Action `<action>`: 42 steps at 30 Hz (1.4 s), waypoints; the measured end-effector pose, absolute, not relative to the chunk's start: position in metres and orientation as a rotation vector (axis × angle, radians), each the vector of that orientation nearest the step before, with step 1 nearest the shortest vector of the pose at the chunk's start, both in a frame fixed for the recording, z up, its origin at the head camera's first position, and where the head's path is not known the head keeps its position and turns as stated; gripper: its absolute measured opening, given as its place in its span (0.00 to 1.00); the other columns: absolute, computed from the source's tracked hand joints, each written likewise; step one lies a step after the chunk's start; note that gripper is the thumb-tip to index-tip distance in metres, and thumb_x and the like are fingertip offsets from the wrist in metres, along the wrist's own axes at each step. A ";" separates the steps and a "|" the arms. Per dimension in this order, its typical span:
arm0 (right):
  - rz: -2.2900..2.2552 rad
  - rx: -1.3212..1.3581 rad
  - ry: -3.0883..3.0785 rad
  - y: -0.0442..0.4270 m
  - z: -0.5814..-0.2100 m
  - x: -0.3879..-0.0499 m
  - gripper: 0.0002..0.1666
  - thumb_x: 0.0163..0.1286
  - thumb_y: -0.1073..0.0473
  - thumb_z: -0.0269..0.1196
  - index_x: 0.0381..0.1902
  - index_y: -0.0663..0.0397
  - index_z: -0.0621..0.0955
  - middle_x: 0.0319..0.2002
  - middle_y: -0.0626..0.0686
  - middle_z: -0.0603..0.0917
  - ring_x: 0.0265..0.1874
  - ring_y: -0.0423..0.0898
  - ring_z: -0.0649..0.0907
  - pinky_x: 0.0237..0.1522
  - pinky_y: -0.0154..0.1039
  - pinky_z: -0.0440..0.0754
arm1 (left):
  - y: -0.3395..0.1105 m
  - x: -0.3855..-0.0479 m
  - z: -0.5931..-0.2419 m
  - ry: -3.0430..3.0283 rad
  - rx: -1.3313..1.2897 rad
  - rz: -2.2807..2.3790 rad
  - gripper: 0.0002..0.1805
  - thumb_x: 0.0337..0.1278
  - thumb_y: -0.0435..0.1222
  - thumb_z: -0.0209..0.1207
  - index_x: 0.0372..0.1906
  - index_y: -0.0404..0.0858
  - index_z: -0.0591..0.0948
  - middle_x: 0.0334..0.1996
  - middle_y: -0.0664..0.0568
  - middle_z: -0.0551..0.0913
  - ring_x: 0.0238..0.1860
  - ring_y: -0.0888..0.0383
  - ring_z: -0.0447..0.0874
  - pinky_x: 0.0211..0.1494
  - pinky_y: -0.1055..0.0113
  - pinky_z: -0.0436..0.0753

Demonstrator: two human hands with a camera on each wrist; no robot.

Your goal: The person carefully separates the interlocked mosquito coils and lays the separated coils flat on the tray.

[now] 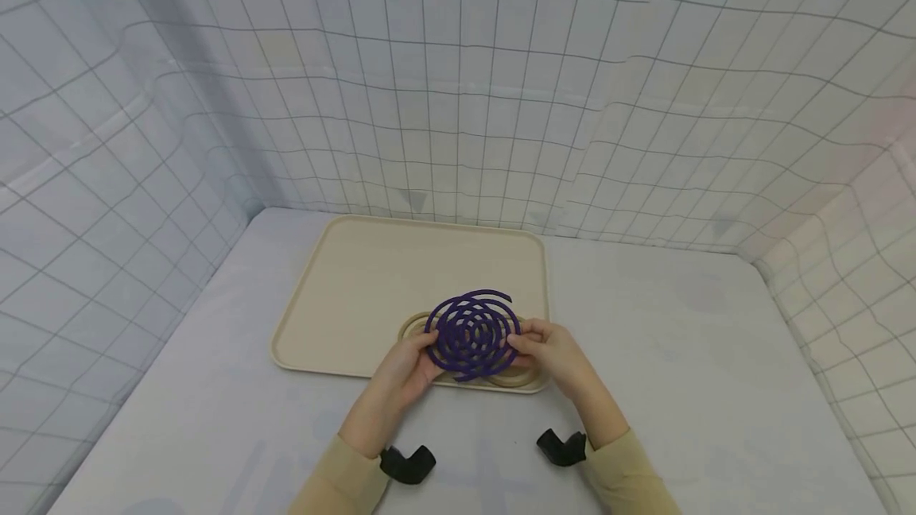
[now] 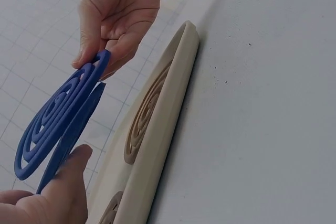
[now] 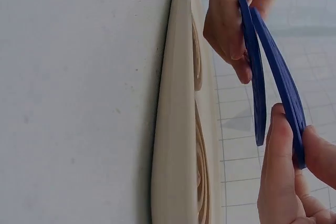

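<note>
Two dark blue mosquito coils are held up face to face, slightly apart at one end, and overlap in the head view. My left hand (image 1: 406, 372) grips one coil (image 3: 256, 82) at its edge. Opposite it, my right hand (image 1: 554, 352) pinches the rim of the other coil (image 3: 289, 98) between thumb and fingers. Beneath them, brown coils (image 2: 149, 108) lie in a cream tray (image 1: 408, 261), near its front edge. In the head view the blue coils and hands partly cover the brown ones.
A white cloth-like surface (image 1: 680, 356) carries the tray. Grid-patterned sheets (image 1: 472, 86) hang at the back and both sides. A black wrist mount (image 1: 408, 465) sits at the left cuff, and a matching black mount (image 1: 561, 448) at the right.
</note>
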State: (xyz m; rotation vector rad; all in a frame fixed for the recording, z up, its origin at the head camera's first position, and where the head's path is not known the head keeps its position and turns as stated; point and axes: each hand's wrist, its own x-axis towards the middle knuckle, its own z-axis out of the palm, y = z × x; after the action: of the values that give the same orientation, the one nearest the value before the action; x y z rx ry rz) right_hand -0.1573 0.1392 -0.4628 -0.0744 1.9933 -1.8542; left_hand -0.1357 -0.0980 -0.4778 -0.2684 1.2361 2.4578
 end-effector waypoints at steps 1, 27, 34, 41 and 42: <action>-1.867 -0.064 1.987 0.140 -0.463 -0.158 0.17 0.71 0.67 0.59 0.50 0.78 0.75 0.40 0.55 0.88 0.33 0.38 0.87 0.43 0.36 0.86 | -0.097 -0.137 -0.474 1.253 -0.329 2.459 0.18 0.75 0.30 0.36 0.64 0.30 0.61 0.41 0.58 0.80 0.43 0.67 0.81 0.49 0.71 0.82; -2.083 0.163 1.892 0.150 -0.463 -0.205 0.13 0.73 0.69 0.56 0.50 0.73 0.73 0.33 0.46 0.83 0.32 0.38 0.85 0.39 0.30 0.85 | -0.115 -0.170 -0.457 1.613 -0.601 2.464 0.16 0.73 0.40 0.52 0.58 0.35 0.71 0.36 0.56 0.79 0.34 0.65 0.79 0.41 0.69 0.76; -2.071 0.167 1.964 0.160 -0.465 -0.217 0.22 0.73 0.68 0.56 0.59 0.79 0.70 0.32 0.44 0.83 0.32 0.35 0.84 0.38 0.28 0.84 | -0.121 -0.181 -0.458 1.683 -0.553 2.403 0.24 0.75 0.35 0.47 0.69 0.31 0.64 0.44 0.51 0.81 0.37 0.65 0.83 0.42 0.71 0.83; -2.010 0.235 2.056 0.171 -0.465 -0.226 0.25 0.73 0.67 0.56 0.63 0.78 0.69 0.36 0.49 0.84 0.30 0.35 0.84 0.39 0.29 0.85 | -0.124 -0.197 -0.458 1.810 -0.557 2.353 0.26 0.69 0.25 0.51 0.69 0.26 0.61 0.57 0.36 0.77 0.31 0.68 0.84 0.35 0.76 0.83; -1.998 0.250 2.069 0.172 -0.465 -0.227 0.25 0.73 0.67 0.56 0.64 0.77 0.68 0.38 0.51 0.84 0.30 0.35 0.84 0.39 0.29 0.85 | -0.124 -0.199 -0.458 1.826 -0.555 2.348 0.26 0.68 0.25 0.51 0.69 0.26 0.61 0.58 0.35 0.77 0.31 0.68 0.84 0.35 0.76 0.83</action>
State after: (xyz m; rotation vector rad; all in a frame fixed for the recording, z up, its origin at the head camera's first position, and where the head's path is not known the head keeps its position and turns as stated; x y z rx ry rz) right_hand -0.2267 0.1718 -0.4651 0.2499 2.0685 -1.9977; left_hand -0.1989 -0.1239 -0.4584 -0.5552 1.8263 2.3482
